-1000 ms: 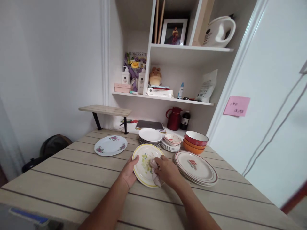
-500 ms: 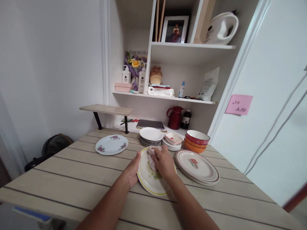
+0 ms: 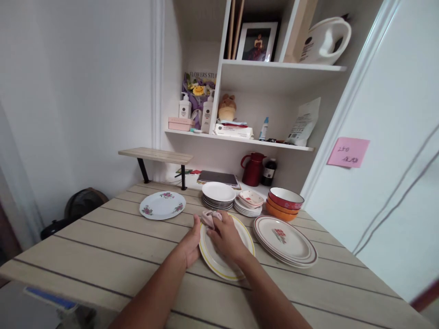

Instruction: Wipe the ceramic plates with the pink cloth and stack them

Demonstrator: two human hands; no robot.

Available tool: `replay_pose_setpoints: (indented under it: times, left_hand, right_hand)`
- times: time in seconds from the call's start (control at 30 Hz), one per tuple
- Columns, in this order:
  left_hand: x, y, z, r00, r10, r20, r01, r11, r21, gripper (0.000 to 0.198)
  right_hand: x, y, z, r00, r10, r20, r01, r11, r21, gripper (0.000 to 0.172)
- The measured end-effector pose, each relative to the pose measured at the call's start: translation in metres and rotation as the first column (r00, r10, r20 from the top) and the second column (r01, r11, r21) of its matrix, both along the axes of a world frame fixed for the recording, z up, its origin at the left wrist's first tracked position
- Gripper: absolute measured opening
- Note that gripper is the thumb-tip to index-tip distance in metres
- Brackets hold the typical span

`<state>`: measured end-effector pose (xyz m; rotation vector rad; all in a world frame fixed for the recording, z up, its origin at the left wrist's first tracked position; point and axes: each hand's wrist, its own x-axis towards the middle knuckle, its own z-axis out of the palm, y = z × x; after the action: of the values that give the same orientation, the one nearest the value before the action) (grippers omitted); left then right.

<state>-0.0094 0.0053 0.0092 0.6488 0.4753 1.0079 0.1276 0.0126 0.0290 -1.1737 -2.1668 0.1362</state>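
My right hand (image 3: pixel 224 237) curls over a bunched pink cloth (image 3: pixel 210 217), pressing it onto the far edge of the yellow-rimmed plate (image 3: pixel 245 236). My left hand (image 3: pixel 191 241) lies open, thumb braced on the rim so the plate can't slide on the table (image 3: pixel 103 246). Stacked red-rimmed plates (image 3: pixel 286 240) crowd the right side, and a floral plate (image 3: pixel 162 205) sits well apart on the left.

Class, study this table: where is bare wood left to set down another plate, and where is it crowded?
Bare wood: the near-left table, in front of the floral plate, left of the left hand; the near-right corner in front of the red-rimmed plates. Crowded: the back row of white plates, small dishes and bowls.
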Motion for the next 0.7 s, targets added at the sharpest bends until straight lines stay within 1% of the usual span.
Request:
replay_pose_setpoints:
  times: [0.1, 0.27, 0.33, 0.4, 0.47, 0.53, 0.6, 0.7]
  left_hand:
    - [0.0, 0.0, 0.0, 0.999, 0.042, 0.005, -0.042, 0.999, -0.027, 0.08]
    - [-0.002, -0.003, 0.003, 0.999, 0.048, 0.027, -0.047, 0.999, -0.013, 0.082]
    - [-0.003, -0.005, 0.005, 1.0, 0.026, 0.007, -0.026, 0.999, -0.021, 0.085]
    - [-0.003, -0.005, 0.006, 1.0, -0.021, -0.002, 0.021, 0.999, -0.032, 0.09]
    - [-0.003, -0.004, 0.006, 0.999, -0.039, 0.005, 0.039, 0.999, -0.018, 0.087]
    - [-0.003, -0.003, 0.006, 1.0, -0.004, 0.005, 0.004, 1.0, 0.025, 0.076]
    - [-0.002, -0.003, 0.005, 0.999, 0.043, -0.011, -0.042, 0.997, 0.064, 0.065]
    - [-0.002, -0.002, 0.003, 0.993, 0.109, -0.033, -0.107, 0.992, 0.069, 0.063]
  right_hand:
    - [0.001, -0.007, 0.005, 0.993, 0.121, 0.017, -0.12, 0.992, -0.038, 0.022]
    - [0.011, -0.02, 0.014, 0.955, 0.285, 0.079, -0.275, 0.954, -0.12, 0.016]
    - [0.016, -0.025, 0.018, 0.92, 0.373, 0.121, -0.353, 0.922, -0.16, 0.015]
    - [0.021, -0.028, 0.024, 0.869, 0.471, 0.154, -0.435, 0.874, -0.218, 0.013]
    - [0.029, -0.03, 0.03, 0.828, 0.537, 0.159, -0.483, 0.828, -0.283, 0.011]
    - [0.04, -0.031, 0.035, 0.821, 0.553, 0.147, -0.482, 0.806, -0.343, 0.011]
    - [0.055, -0.032, 0.039, 0.841, 0.524, 0.136, -0.436, 0.805, -0.402, 0.012]
    - [0.076, -0.03, 0.039, 0.893, 0.431, 0.131, -0.32, 0.811, -0.491, 0.013]
